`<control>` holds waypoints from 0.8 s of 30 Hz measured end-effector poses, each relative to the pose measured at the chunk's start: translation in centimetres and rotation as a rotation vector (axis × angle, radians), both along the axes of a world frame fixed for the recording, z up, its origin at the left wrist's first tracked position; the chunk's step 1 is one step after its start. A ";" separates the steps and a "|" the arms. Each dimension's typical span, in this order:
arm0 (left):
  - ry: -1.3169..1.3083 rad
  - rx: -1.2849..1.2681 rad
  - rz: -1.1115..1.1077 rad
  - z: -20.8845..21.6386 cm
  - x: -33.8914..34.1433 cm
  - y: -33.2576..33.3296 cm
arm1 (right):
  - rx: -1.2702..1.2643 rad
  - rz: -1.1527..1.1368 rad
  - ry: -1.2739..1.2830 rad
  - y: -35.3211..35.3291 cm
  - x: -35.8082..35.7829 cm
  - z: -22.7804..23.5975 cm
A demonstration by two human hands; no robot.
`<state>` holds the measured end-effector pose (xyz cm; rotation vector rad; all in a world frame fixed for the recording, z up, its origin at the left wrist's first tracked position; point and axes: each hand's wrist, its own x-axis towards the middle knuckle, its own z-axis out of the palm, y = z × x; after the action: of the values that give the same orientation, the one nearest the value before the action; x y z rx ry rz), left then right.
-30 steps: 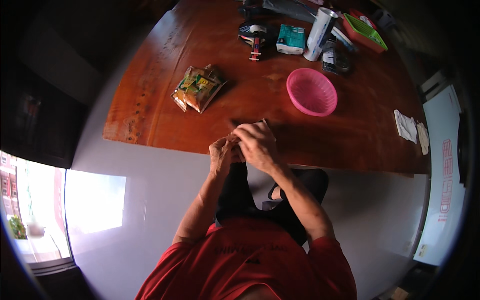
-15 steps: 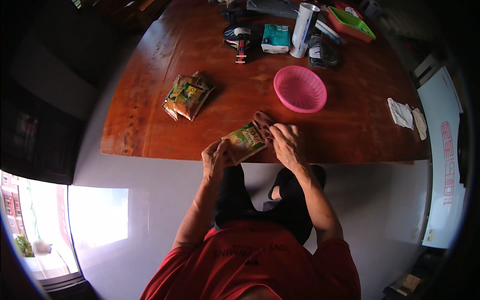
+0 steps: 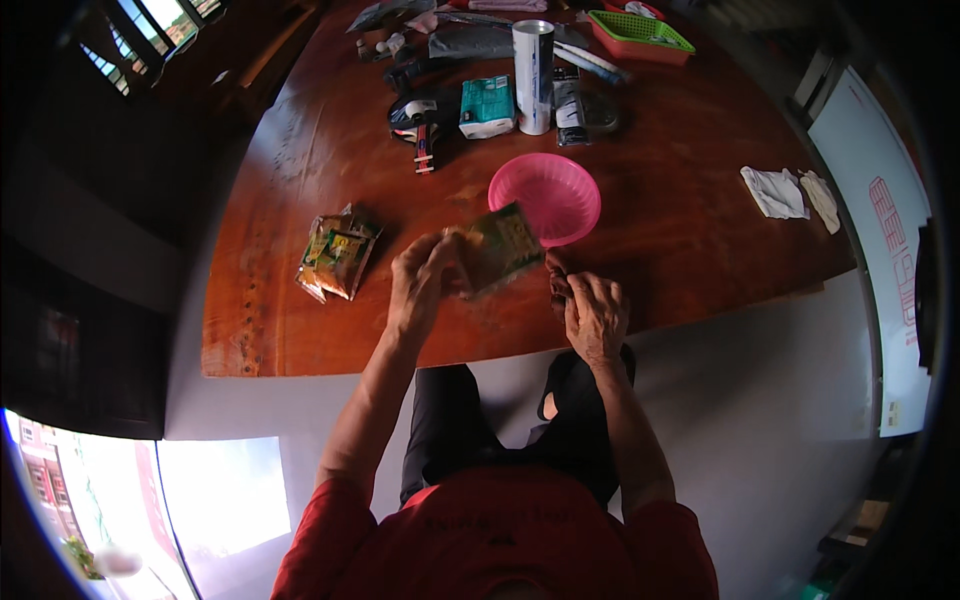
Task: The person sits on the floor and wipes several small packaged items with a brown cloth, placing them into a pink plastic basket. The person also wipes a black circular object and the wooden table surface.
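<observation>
Raised over the near part of the table, my left hand (image 3: 420, 280) grips one end of a flat green and brown food packet (image 3: 500, 250), which is blurred by motion. The packet's far corner overlaps the near rim of a pink ribbed plastic bowl (image 3: 545, 195). To the right, my right hand (image 3: 598, 315) rests at the table's near edge with its fingers closed over a dark brown cloth (image 3: 558, 282). The cloth is bunched up and partly hidden under the fingers. A small pile of similar packets (image 3: 338, 255) lies on the table left of my left hand.
On the wooden table (image 3: 690, 240), beyond the bowl, are a table tennis paddle (image 3: 415, 125), a teal tissue pack (image 3: 488, 105) and a tall white tube (image 3: 534, 80). A green and red basket (image 3: 640, 38) stands at the far right. White cloths (image 3: 778, 192) lie near the right edge.
My left hand has lifted the packet up and away from the cloth, toward the bowl. My right hand stays on the cloth near the edge. The whole view has shifted with my head.
</observation>
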<state>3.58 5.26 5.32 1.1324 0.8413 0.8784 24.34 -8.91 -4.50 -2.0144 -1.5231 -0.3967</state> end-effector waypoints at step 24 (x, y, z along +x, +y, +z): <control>0.609 1.032 0.306 -6.6 12.4 6.1 | -0.050 -0.061 0.018 0.1 0.1 -0.3</control>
<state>15.95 11.41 -1.23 2.2895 1.0969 1.3034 24.49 -8.78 -4.84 -2.1020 -1.4771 -0.3669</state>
